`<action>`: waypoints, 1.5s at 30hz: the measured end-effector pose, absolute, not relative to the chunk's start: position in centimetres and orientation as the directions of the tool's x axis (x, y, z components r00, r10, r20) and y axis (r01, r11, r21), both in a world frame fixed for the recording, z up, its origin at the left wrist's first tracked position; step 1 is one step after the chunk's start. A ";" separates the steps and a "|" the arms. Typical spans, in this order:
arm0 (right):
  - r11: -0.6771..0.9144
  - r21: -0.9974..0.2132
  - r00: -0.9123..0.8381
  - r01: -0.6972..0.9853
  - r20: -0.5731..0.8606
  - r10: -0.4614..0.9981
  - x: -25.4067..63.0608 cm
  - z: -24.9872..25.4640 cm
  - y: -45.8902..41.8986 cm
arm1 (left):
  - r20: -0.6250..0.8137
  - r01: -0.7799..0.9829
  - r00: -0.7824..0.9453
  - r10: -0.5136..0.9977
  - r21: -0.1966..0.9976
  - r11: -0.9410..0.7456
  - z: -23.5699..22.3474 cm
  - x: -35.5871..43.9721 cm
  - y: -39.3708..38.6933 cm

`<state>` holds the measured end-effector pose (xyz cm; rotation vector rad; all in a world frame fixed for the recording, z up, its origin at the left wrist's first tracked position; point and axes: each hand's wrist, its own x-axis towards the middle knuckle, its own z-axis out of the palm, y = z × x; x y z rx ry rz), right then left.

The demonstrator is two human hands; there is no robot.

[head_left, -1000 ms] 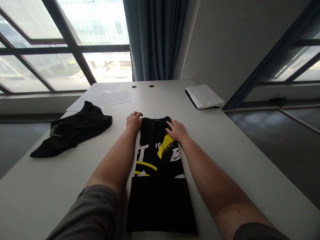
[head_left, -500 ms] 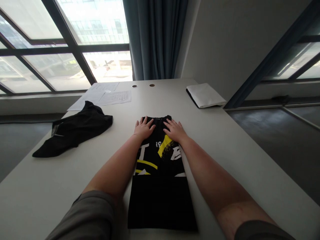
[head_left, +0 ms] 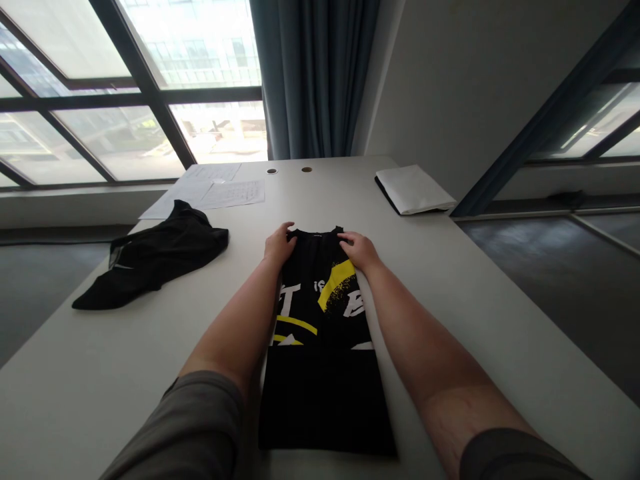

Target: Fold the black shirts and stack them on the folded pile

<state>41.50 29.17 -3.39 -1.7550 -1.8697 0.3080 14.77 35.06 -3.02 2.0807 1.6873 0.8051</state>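
A black T-shirt (head_left: 323, 373) with white and yellow print lies folded into a long strip on the white table (head_left: 480, 313), running away from me. My left hand (head_left: 279, 245) is closed on the far left corner of the shirt near the collar. At the far right corner my right hand (head_left: 361, 249) pinches the cloth in the same way. Both forearms lie along the strip's sides.
A crumpled black garment (head_left: 155, 257) lies to the left. Paper sheets (head_left: 215, 190) sit at the far left by the window. A white folded item (head_left: 413, 190) rests at the far right edge. Two cable holes (head_left: 289, 171) mark the table's back.
Half a second ago both hands lay flat on the shirt's top. They have moved outwards to its far corners and curled shut on the cloth.
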 end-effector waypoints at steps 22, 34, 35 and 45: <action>0.574 -0.532 -0.387 0.622 0.428 0.817 43.0 -2.3 15.6 | 0.277 0.562 0.690 0.669 0.378 -0.736 -1.0 7.1 20.0; 0.305 -0.259 -0.223 0.917 0.301 0.927 37.7 -1.3 17.4 | 0.250 0.735 0.561 0.789 0.288 -0.614 -0.2 14.2 21.3; 0.245 -0.245 -0.196 0.938 0.205 0.959 37.2 -1.7 17.5 | 0.189 0.762 0.555 0.810 0.276 -0.586 -0.8 14.7 21.5; 0.028 -0.176 -0.038 0.984 -0.051 0.998 37.7 -3.7 17.7 | -0.105 0.921 0.342 0.934 0.233 -0.312 -2.3 12.5 22.1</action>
